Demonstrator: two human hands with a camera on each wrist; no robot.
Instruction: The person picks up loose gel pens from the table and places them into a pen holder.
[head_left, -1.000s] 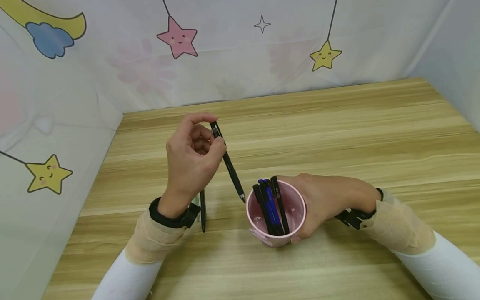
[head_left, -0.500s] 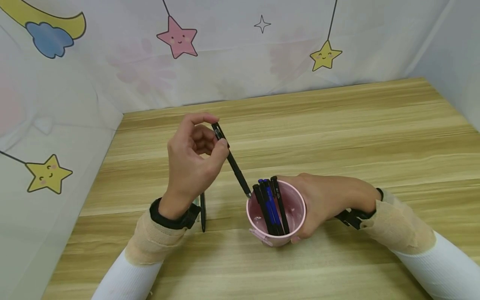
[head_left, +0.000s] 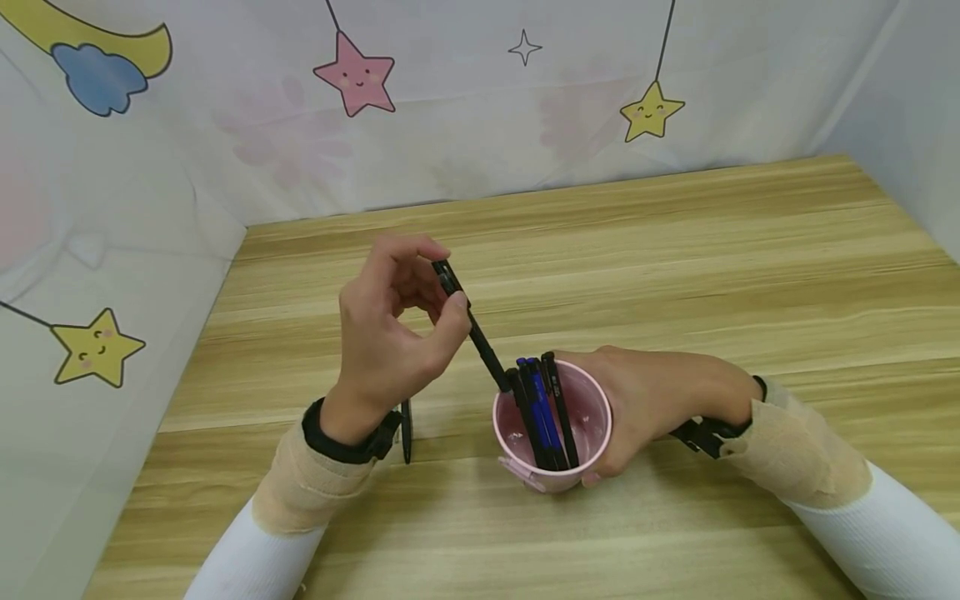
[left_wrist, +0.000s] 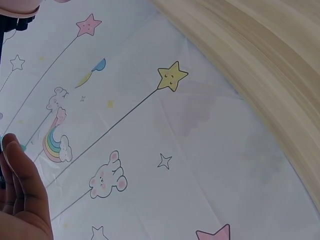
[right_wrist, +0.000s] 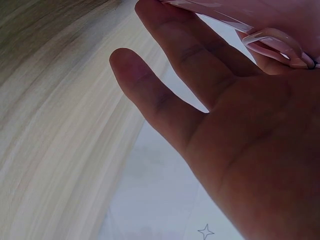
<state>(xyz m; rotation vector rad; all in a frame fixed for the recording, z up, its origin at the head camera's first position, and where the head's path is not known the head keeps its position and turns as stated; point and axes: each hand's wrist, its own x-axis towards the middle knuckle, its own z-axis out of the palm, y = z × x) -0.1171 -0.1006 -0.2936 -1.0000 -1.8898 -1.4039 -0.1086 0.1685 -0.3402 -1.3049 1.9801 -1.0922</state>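
In the head view, my left hand [head_left: 393,325] pinches a black pen [head_left: 487,350] near its clip end, the forefinger at its top. The pen slants down to the right, its lower end at the left rim of a pink cup [head_left: 606,417]. Whether that end is inside the rim I cannot tell. My right hand [head_left: 645,396] holds the cup from its right side. Inside lean several pens, among them a blue pen [head_left: 543,410] and a black pen [head_left: 564,417]. The right wrist view shows the palm [right_wrist: 240,125] beside the cup's wall [right_wrist: 280,15].
Another dark pen [head_left: 407,437] lies on the wooden table [head_left: 712,275], partly hidden by my left wrist. White cloth walls [head_left: 465,133] printed with stars stand behind and to the left of the table.
My left hand has shifted slightly right and down with the black pen, bringing its lower end from beside the cup to the rim. The right hand and cup have stayed put.
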